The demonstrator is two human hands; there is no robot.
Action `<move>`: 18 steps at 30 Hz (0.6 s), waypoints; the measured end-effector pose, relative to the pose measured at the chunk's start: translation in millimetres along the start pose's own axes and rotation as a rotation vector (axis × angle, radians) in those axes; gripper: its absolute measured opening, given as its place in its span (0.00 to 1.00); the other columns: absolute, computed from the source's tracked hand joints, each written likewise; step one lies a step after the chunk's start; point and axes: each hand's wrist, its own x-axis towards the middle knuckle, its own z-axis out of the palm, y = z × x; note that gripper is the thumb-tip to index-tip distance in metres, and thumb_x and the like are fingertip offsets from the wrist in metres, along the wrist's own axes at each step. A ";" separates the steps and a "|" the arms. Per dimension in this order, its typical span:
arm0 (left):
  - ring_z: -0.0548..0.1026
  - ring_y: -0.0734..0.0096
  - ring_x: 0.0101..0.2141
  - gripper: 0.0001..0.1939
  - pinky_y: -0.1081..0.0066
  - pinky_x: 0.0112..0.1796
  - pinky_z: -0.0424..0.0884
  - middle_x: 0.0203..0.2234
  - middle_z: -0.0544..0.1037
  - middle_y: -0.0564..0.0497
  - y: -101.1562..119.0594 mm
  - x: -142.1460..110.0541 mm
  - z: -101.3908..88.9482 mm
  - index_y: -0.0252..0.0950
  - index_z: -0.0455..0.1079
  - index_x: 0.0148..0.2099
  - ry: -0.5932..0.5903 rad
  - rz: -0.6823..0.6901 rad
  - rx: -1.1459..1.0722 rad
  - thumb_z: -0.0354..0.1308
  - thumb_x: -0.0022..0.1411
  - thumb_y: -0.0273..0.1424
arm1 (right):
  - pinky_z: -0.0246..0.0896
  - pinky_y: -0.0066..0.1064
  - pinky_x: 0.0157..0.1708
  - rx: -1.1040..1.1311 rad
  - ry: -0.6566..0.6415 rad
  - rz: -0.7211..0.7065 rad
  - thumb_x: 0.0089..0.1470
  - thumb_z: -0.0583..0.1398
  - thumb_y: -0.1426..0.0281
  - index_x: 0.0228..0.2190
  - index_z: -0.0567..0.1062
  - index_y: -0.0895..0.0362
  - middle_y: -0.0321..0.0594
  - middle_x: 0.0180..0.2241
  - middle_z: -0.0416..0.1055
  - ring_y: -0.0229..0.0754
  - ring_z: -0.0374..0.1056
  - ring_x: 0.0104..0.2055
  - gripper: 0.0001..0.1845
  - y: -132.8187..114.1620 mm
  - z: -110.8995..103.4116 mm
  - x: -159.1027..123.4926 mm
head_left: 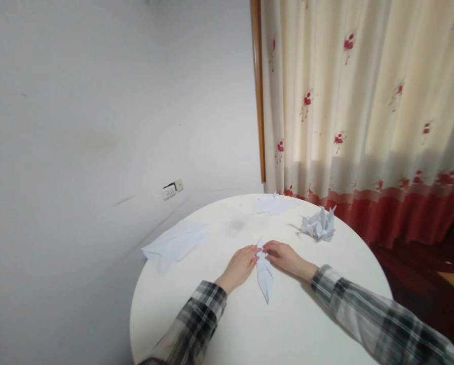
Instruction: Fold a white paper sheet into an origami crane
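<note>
A narrow piece of folded white paper [265, 280] lies on the round white table [230, 324], its long point toward me. My left hand [240, 266] grips its left edge near the upper part, fingers pressed together on it. From the other side my right hand [282, 256] pinches the right edge at about the same height. The paper's upper tip shows just past my fingertips. Small creases between the fingers are too fine to make out.
Several folded paper cranes [318, 224] sit in a cluster at the right back. White paper sheets [179, 242] lie at the left edge, and more white paper [270, 204] at the far edge. Beyond the table are a wall with a socket [168, 191] and a flowered curtain [326, 101].
</note>
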 end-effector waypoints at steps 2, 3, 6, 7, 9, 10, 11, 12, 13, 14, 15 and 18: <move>0.61 0.69 0.49 0.16 0.66 0.48 0.57 0.48 0.66 0.50 3.3 0.0 -3.6 0.39 0.59 0.51 -0.005 0.006 0.041 0.40 0.62 0.29 | 0.57 0.28 0.41 -0.017 -0.003 0.007 0.47 0.55 0.75 0.35 0.71 0.57 0.40 0.36 0.68 0.38 0.64 0.39 0.11 -2.7 -1.2 -0.1; 0.61 0.69 0.49 0.16 0.66 0.48 0.58 0.47 0.66 0.50 5.1 0.2 -5.5 0.39 0.59 0.51 -0.005 0.009 0.058 0.40 0.62 0.29 | 0.57 0.28 0.41 -0.029 -0.003 0.011 0.47 0.55 0.75 0.35 0.71 0.57 0.40 0.36 0.68 0.38 0.64 0.39 0.11 -4.1 -1.7 -0.1; 0.62 0.69 0.48 0.16 0.66 0.47 0.58 0.46 0.67 0.50 10.4 0.9 -10.8 0.39 0.59 0.50 -0.001 0.016 0.093 0.39 0.63 0.29 | 0.57 0.28 0.40 -0.067 -0.010 0.019 0.47 0.54 0.74 0.36 0.70 0.58 0.41 0.36 0.69 0.39 0.64 0.39 0.11 -7.8 -3.1 0.0; 0.63 0.69 0.47 0.16 0.66 0.46 0.58 0.46 0.67 0.50 11.8 1.1 -12.0 0.39 0.59 0.50 0.000 0.017 0.101 0.39 0.63 0.29 | 0.57 0.27 0.40 -0.081 -0.014 0.023 0.47 0.54 0.74 0.36 0.70 0.58 0.41 0.36 0.69 0.39 0.64 0.39 0.11 -8.9 -3.5 0.1; 0.63 0.68 0.47 0.15 0.66 0.46 0.58 0.46 0.67 0.50 13.8 1.4 -13.7 0.39 0.60 0.50 -0.002 0.013 0.115 0.39 0.63 0.29 | 0.56 0.27 0.40 -0.108 -0.024 0.037 0.48 0.54 0.73 0.36 0.70 0.58 0.41 0.36 0.69 0.39 0.64 0.39 0.11 -10.7 -4.2 0.2; 0.63 0.68 0.47 0.15 0.66 0.46 0.58 0.46 0.67 0.49 14.3 1.5 -14.1 0.38 0.60 0.50 -0.003 0.011 0.121 0.39 0.63 0.29 | 0.56 0.27 0.40 -0.122 -0.029 0.046 0.48 0.54 0.73 0.36 0.71 0.58 0.41 0.36 0.69 0.39 0.64 0.39 0.11 -11.6 -4.5 0.3; 0.63 0.68 0.47 0.15 0.66 0.46 0.58 0.46 0.67 0.49 14.6 1.6 -14.3 0.38 0.59 0.50 -0.006 0.010 0.125 0.39 0.63 0.29 | 0.56 0.27 0.40 -0.134 -0.032 0.055 0.48 0.53 0.73 0.36 0.71 0.58 0.41 0.36 0.69 0.39 0.64 0.39 0.11 -12.3 -4.9 0.3; 0.63 0.68 0.47 0.15 0.66 0.46 0.57 0.46 0.67 0.49 14.6 1.6 -14.3 0.38 0.59 0.50 -0.010 0.010 0.129 0.39 0.63 0.29 | 0.56 0.27 0.40 -0.145 -0.035 0.062 0.48 0.53 0.72 0.35 0.71 0.58 0.41 0.36 0.69 0.39 0.64 0.39 0.11 -13.1 -5.2 0.3; 0.63 0.68 0.47 0.16 0.65 0.47 0.57 0.46 0.67 0.50 14.5 1.7 -14.2 0.38 0.59 0.50 -0.014 0.008 0.132 0.39 0.62 0.29 | 0.56 0.27 0.40 -0.154 -0.036 0.068 0.48 0.53 0.72 0.35 0.71 0.58 0.41 0.36 0.69 0.40 0.64 0.39 0.11 -13.8 -5.6 0.3; 0.63 0.68 0.47 0.16 0.65 0.47 0.57 0.46 0.67 0.50 14.3 1.8 -13.9 0.38 0.59 0.50 -0.017 0.004 0.136 0.39 0.62 0.29 | 0.56 0.27 0.40 -0.161 -0.037 0.073 0.48 0.53 0.72 0.36 0.71 0.58 0.41 0.36 0.69 0.40 0.64 0.39 0.11 -14.4 -6.0 0.2; 0.63 0.68 0.47 0.16 0.65 0.47 0.57 0.46 0.67 0.50 14.0 1.9 -13.5 0.38 0.59 0.50 -0.018 -0.002 0.141 0.39 0.62 0.29 | 0.56 0.27 0.40 -0.166 -0.037 0.075 0.48 0.53 0.72 0.36 0.71 0.58 0.41 0.36 0.69 0.40 0.64 0.39 0.12 -15.0 -6.4 0.1; 0.62 0.68 0.48 0.16 0.65 0.47 0.57 0.47 0.66 0.49 12.7 2.2 -12.0 0.38 0.59 0.51 -0.022 -0.006 0.151 0.38 0.62 0.29 | 0.56 0.27 0.40 -0.168 -0.039 0.073 0.48 0.53 0.72 0.36 0.70 0.58 0.41 0.36 0.69 0.39 0.64 0.39 0.12 -15.9 -6.9 0.0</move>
